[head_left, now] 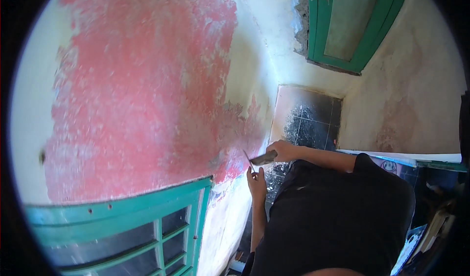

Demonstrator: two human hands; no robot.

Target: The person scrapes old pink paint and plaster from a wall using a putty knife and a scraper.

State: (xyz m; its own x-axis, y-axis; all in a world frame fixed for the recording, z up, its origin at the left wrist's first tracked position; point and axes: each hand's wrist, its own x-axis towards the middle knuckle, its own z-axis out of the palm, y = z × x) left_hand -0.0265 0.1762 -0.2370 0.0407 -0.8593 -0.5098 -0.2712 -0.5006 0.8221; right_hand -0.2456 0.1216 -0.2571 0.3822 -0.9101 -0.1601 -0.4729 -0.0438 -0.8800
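The person stood close to the wall [142,80], which was covered by a big patch of worn red paint with pale spots where the colour had come off. The right hand [281,150] was closed around the handle of a scraper [261,159], a flat metal blade that pointed toward the wall. The tip of the blade was at the lower edge of the red patch or just beside it; I could not tell if it really touched the wall. The left hand [256,182] was just below the scraper, with the fingers lifted up near the blade. It seemed to hold nothing, but whether the fingers were spread or half curled I could not tell.

Under the red patch of the wall, a green window frame [122,227] with glass panes was set. Far from the wall's red patch, in the corner, there was a green door [355,26] with a grey panel. Between this door and the person, the dark tiled floor [308,121] was dusty and pale near the wall. The person wore dark clothing [338,217].
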